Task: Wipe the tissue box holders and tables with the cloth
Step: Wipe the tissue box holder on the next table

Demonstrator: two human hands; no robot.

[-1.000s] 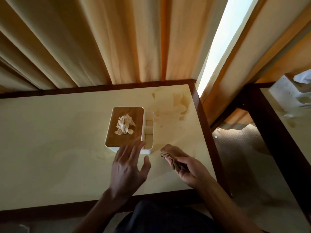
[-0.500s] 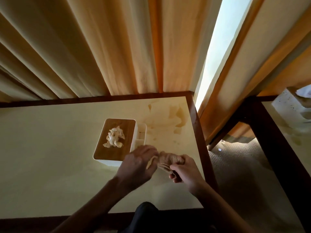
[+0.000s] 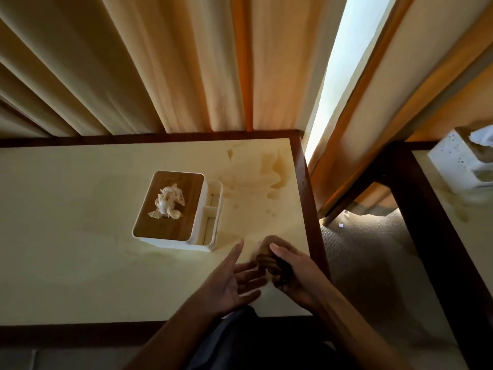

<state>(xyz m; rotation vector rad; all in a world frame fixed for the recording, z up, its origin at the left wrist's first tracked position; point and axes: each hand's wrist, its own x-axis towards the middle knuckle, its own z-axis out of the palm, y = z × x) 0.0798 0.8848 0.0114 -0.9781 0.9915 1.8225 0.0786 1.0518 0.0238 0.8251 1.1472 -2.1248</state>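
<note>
A white tissue box holder (image 3: 210, 204) with a wooden lid and a tuft of tissue stands on the cream table (image 3: 80, 236). Near the table's right front corner my right hand (image 3: 296, 273) grips a folded brown cloth (image 3: 266, 253). My left hand (image 3: 234, 284) lies palm up beside it, fingers straight and spread, just left of the cloth. A second white tissue box holder (image 3: 453, 166) sits on another table (image 3: 469, 236) at the far right.
Brownish stains (image 3: 266, 172) mark the tabletop right of the holder. Beige curtains (image 3: 160, 62) hang behind both tables, with a bright window gap. Carpeted floor (image 3: 360, 249) lies between the tables. Dark wooden rims edge each table.
My left hand has let go of the cloth and turned palm up, fingers spread. The right hand keeps the cloth, now folded more tightly and a little farther right.
</note>
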